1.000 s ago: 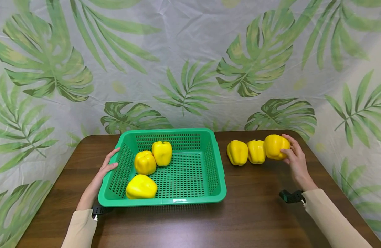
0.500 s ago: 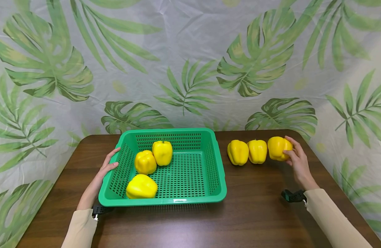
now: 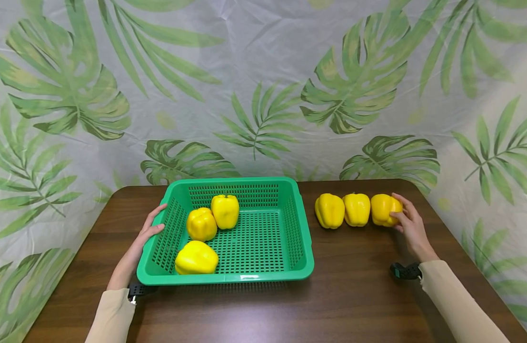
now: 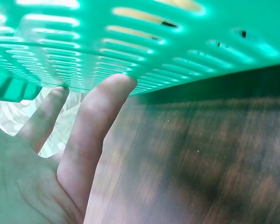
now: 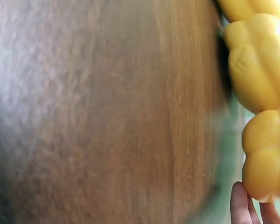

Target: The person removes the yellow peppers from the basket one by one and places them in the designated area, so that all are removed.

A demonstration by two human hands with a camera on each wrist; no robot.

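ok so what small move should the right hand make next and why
Probably the right hand should gently let go of the lobed, glossy yellow bell pepper it holds: that pepper seems to rest on the brown wooden table, lined up with the row's middle yellow pepper and left yellow pepper, so there seems little reason to grip it.

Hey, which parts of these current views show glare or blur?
Head view: mostly sharp, pale sheen on the brown wooden table, white glint on the front rim of the green perforated plastic basket; left wrist view: basket slots washed out upper left, table blurred; right wrist view: table smeared toward the left, lowest yellow bell pepper crisper.
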